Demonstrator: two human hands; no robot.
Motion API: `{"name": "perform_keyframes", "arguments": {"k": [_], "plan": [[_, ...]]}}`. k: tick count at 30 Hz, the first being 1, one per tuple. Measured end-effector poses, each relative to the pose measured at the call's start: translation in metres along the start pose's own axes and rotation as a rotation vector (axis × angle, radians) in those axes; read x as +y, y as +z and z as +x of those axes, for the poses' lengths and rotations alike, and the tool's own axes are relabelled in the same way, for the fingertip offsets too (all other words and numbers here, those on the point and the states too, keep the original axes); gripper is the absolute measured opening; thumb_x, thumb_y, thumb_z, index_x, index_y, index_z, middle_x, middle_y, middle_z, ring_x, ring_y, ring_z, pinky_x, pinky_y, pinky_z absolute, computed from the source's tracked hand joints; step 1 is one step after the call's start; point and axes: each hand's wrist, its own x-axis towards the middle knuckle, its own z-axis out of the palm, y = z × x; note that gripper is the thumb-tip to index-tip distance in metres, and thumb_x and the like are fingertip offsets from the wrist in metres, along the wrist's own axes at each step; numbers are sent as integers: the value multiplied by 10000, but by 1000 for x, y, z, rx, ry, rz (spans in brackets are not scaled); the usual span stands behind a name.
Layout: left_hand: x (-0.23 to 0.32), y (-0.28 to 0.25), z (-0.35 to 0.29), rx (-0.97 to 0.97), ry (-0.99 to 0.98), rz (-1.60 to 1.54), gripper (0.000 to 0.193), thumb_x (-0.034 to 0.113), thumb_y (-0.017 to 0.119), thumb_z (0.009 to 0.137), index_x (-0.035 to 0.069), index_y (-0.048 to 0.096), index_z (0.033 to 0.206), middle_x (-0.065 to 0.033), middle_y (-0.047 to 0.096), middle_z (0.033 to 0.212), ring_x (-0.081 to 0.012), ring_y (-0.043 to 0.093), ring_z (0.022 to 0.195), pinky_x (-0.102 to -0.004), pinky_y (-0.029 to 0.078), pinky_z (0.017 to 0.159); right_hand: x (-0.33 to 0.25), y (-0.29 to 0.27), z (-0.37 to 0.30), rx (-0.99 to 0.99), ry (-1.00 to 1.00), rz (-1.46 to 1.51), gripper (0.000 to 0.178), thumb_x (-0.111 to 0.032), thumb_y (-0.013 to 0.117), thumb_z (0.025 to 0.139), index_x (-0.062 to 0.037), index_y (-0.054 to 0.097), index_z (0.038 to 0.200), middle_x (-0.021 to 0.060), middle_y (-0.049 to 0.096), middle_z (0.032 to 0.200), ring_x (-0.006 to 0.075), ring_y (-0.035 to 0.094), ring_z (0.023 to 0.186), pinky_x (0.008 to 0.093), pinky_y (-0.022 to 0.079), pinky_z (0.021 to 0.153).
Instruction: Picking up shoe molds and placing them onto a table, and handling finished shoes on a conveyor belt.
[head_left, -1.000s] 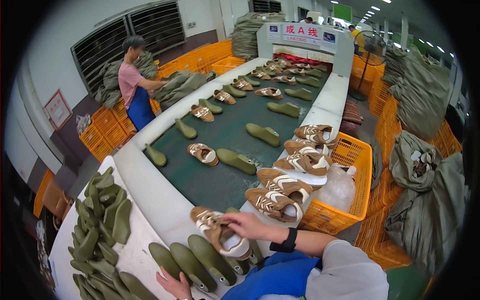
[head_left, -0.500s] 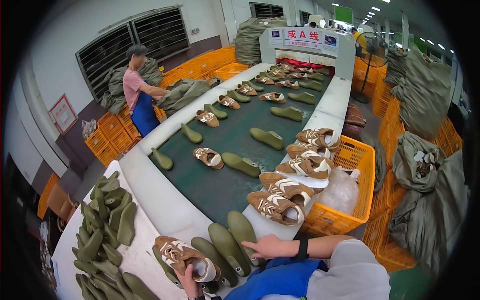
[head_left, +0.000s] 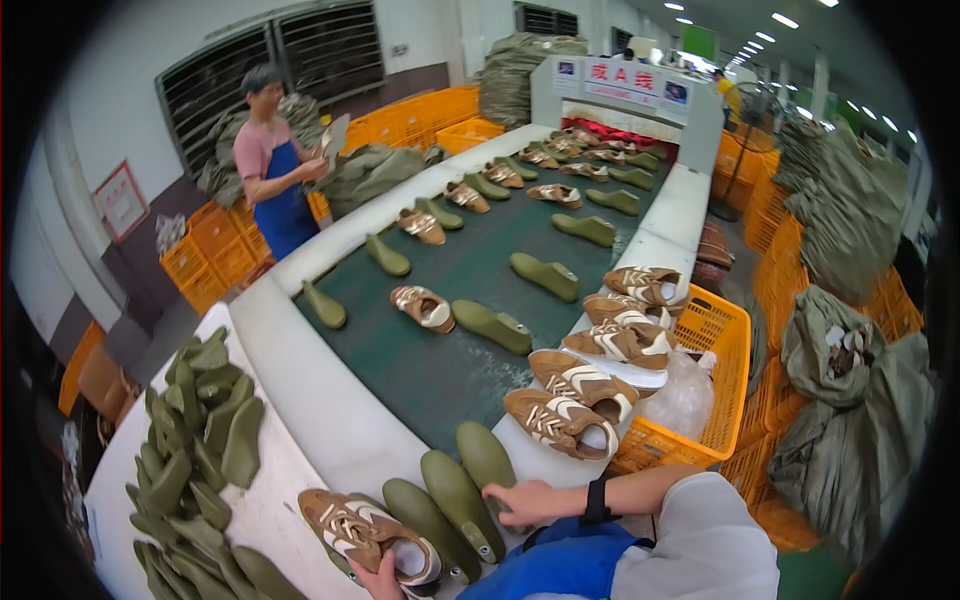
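Note:
A brown and white sneaker (head_left: 355, 530) lies on the white table at the bottom, laces up. My left hand (head_left: 378, 578) grips it at the heel opening. Right beside it, three olive green shoe lasts (head_left: 455, 495) lie side by side at the near end of the belt. My right hand (head_left: 525, 500), with a black band on its wrist, rests with its fingers spread against the rightmost last and grips nothing.
A dark green conveyor belt (head_left: 440, 360) carries sneakers and lasts away from me. Finished sneakers (head_left: 590, 375) line its right ledge above an orange basket (head_left: 715, 400). A pile of lasts (head_left: 205, 440) lies at the left. A co-worker (head_left: 270, 160) stands far left, and sacks (head_left: 850, 440) are at the right.
The sneaker moved from the belt's end, under my right hand, down and left to the table in my left hand. My right hand shifted onto the green lasts.

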Motion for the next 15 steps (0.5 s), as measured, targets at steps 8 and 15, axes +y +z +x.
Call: {"name": "perform_keyframes", "arguments": {"k": [8,15], "plan": [[-33,-18,10,72,-44,-115,715,2,642,730,10,261,1334,-120,434,1244,-201,460,1092,-309,376,933,17,-71,181,314,-80,-369,519,-219,472,815,-120,350,1311,211,614,857,354,609,811,460,475,712],[-31,-18,1,152,-84,-146,658,-5,655,721,12,305,1279,-108,454,1206,-196,466,1078,-312,379,930,14,-74,266,432,-15,-553,478,-88,406,860,-182,367,1327,220,572,969,333,594,875,393,489,749]]}}
